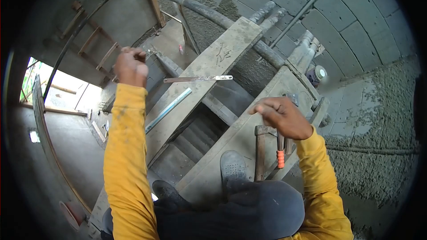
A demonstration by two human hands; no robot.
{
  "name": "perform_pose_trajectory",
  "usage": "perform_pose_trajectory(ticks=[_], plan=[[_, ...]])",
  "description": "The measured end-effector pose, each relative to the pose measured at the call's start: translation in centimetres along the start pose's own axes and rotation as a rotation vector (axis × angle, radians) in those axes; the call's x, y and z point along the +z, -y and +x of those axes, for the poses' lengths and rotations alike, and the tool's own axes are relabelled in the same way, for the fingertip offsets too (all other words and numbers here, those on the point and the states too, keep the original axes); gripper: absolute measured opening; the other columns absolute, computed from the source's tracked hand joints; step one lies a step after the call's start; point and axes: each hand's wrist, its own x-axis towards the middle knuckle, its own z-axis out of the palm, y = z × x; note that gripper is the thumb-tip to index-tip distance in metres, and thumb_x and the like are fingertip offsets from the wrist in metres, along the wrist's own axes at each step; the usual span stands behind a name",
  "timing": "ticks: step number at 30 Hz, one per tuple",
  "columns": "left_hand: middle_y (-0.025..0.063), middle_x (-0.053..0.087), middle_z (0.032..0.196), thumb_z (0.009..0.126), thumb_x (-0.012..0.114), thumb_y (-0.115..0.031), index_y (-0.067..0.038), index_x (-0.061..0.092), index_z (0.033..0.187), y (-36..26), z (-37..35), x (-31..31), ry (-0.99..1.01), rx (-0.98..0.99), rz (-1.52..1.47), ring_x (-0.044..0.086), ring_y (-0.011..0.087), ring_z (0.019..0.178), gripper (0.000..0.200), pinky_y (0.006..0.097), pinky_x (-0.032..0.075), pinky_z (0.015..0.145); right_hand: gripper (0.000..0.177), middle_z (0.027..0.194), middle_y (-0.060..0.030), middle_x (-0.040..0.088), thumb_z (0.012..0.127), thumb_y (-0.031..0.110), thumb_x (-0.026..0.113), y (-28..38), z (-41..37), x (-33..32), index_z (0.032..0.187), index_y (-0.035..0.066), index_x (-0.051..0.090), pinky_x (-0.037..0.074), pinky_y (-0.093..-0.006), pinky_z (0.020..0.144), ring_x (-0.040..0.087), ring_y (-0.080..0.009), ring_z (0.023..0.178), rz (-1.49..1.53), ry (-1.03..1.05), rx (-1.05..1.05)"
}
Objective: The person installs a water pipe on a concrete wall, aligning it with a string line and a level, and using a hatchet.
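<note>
My left hand [131, 67] is raised over the left side of the far plank [242, 29], its fingers curled closed. My right hand [284, 116] hovers above the near plank [207, 158], thumb and fingers pinched together. Whatever either hand may hold is hidden or too thin to make out. A flat metal strip [198, 79] lies across the far plank, jutting over its edge. Beside it rests a light blue strip [169, 110]. Below my right hand are a wooden-handled hammer-like tool [260, 153] and a tool with an orange grip [280, 159].
Several nail-like bits [222, 54] lie on the far plank. An open gap with steps [195, 140] drops between the planks. A metal pole [195, 6] crosses behind. A small bucket [316, 74] stands by the block wall [364, 31]. My shoe [233, 166] is on the near plank.
</note>
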Motion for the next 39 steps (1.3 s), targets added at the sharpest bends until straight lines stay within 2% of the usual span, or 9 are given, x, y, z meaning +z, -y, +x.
perform_pose_trajectory(ticks=[6, 13, 20, 23, 24, 27, 32, 35, 39], plan=[[0.0083, 0.072, 0.093, 0.097, 0.062, -0.010, 0.003, 0.070, 0.108, 5.7, 0.7, -4.5, 0.270, -0.456, 1.092, 0.065, 0.0151, 0.080, 0.018, 0.0252, 0.053, 0.072, 0.032, 0.076, -0.0099, 0.067, 0.105, 0.028, 0.055, -10.2, 5.2, -1.3, 0.101, 0.003, 0.075, 0.049, -0.0354, 0.072, 0.060, -0.0198, 0.071, -0.224, -0.049, 0.230], [0.0068, 0.069, 0.085, 0.096, 0.067, -0.025, 0.001, 0.070, 0.103, 2.3, -1.9, -10.6, 0.771, 0.073, 1.518, 0.062, 0.0140, 0.076, 0.027, 0.0310, 0.050, 0.073, 0.036, 0.089, -0.0197, 0.074, 0.103, 0.031, 0.057, -27.0, 10.6, 0.8, 0.091, 0.004, 0.077, 0.052, -0.0404, 0.083, 0.070, -0.0313, 0.086, -0.318, -0.165, 0.282], [0.0051, 0.067, 0.087, 0.097, 0.066, -0.020, 0.001, 0.067, 0.102, -1.3, -5.2, -14.9, 0.616, -0.293, 1.425, 0.058, 0.0116, 0.075, 0.022, 0.0289, 0.049, 0.072, 0.056, 0.094, -0.0305, 0.071, 0.091, 0.051, 0.071, -24.7, 9.6, 1.0, 0.089, -0.005, 0.075, 0.051, -0.0476, 0.091, 0.070, -0.0395, 0.102, -0.431, -0.255, 0.561], [0.0021, 0.066, 0.094, 0.100, 0.064, -0.019, -0.002, 0.066, 0.105, -0.8, -5.6, -15.3, 0.617, -0.402, 1.428, 0.064, 0.0119, 0.088, 0.018, 0.0271, 0.050, 0.078, 0.063, 0.103, -0.0286, 0.071, 0.090, 0.060, 0.070, -26.4, 7.6, 0.7, 0.094, -0.004, 0.067, 0.052, -0.0463, 0.086, 0.070, -0.0399, 0.093, -0.428, -0.496, 0.501], [0.0022, 0.066, 0.094, 0.100, 0.064, -0.019, -0.002, 0.066, 0.105, -0.5, -5.8, -15.3, 0.637, -0.398, 1.443, 0.064, 0.0118, 0.088, 0.018, 0.0272, 0.050, 0.078, 0.064, 0.104, -0.0225, 0.070, 0.095, 0.059, 0.062, -26.9, 7.1, -0.1, 0.109, -0.003, 0.065, 0.053, -0.0467, 0.077, 0.069, -0.0351, 0.085, -0.441, -0.470, 0.551], [0.0030, 0.067, 0.095, 0.100, 0.064, -0.020, -0.002, 0.067, 0.106, -0.3, -7.0, -13.8, 0.759, -0.272, 1.530, 0.064, 0.0121, 0.089, 0.020, 0.0283, 0.051, 0.079, 0.051, 0.088, -0.0169, 0.069, 0.103, 0.050, 0.052, -27.8, 4.2, -3.3, 0.105, 0.000, 0.064, 0.052, -0.0401, 0.071, 0.067, -0.0306, 0.084, -0.058, -0.415, 0.501], [0.0117, 0.070, 0.097, 0.100, 0.064, -0.030, 0.001, 0.069, 0.108, 2.7, -12.6, -7.2, 0.962, -0.295, 1.151, 0.065, 0.0186, 0.094, 0.033, 0.0340, 0.051, 0.088, 0.040, 0.070, 0.0056, 0.048, 0.108, 0.043, 0.046, -11.7, 2.4, -4.0, 0.099, 0.008, 0.063, 0.025, -0.0232, 0.042, 0.036, -0.0049, 0.053, 0.626, -0.601, 0.381], [0.0173, 0.070, 0.117, 0.103, 0.060, -0.040, 0.003, 0.067, 0.121, 4.9, -16.5, -2.1, 1.191, -0.373, 1.021, 0.064, 0.0230, 0.114, 0.047, 0.0351, 0.048, 0.101, 0.038, 0.075, 0.0040, 0.048, 0.109, 0.042, 0.045, -4.0, 5.3, -2.5, 0.104, 0.007, 0.060, 0.026, -0.0233, 0.043, 0.036, -0.0061, 0.054, 0.799, -0.568, 0.070], [0.0147, 0.058, 0.145, 0.107, 0.049, -0.051, 0.007, 0.048, 0.145, 6.3, -19.1, 0.1, 1.203, -0.477, 0.882, 0.048, 0.0211, 0.138, 0.070, 0.0349, 0.033, 0.118, 0.040, 0.081, 0.0005, 0.047, 0.110, 0.040, 0.042, 2.5, 10.9, 0.6, 0.111, 0.003, 0.056, 0.027, -0.0226, 0.045, 0.037, -0.0069, 0.057, 1.027, -0.416, -0.309]])
